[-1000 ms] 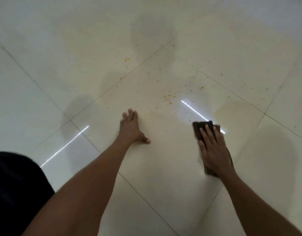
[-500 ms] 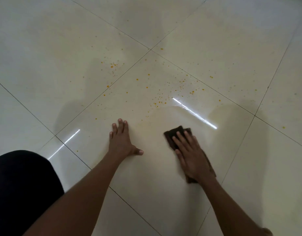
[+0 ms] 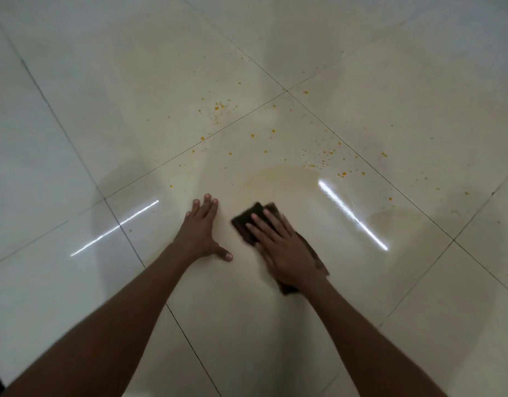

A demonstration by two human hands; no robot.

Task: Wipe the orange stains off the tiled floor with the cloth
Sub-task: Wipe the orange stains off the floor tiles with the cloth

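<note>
The dark brown cloth (image 3: 248,220) lies flat on the shiny tiled floor (image 3: 390,110), pinned under the flat right hand (image 3: 287,247), looks soft, light and easy to slide toward the orange stains (image 3: 324,160), while the left hand (image 3: 200,230) rests open.

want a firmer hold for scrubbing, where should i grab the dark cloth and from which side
Judging from its pose, take the cloth at its far edge, the only part showing past the right hand. It lies flat on the tiled floor, pinned under the open palm, so come from above and curl the fingertips over that edge. The left hand rests flat beside it.
</note>
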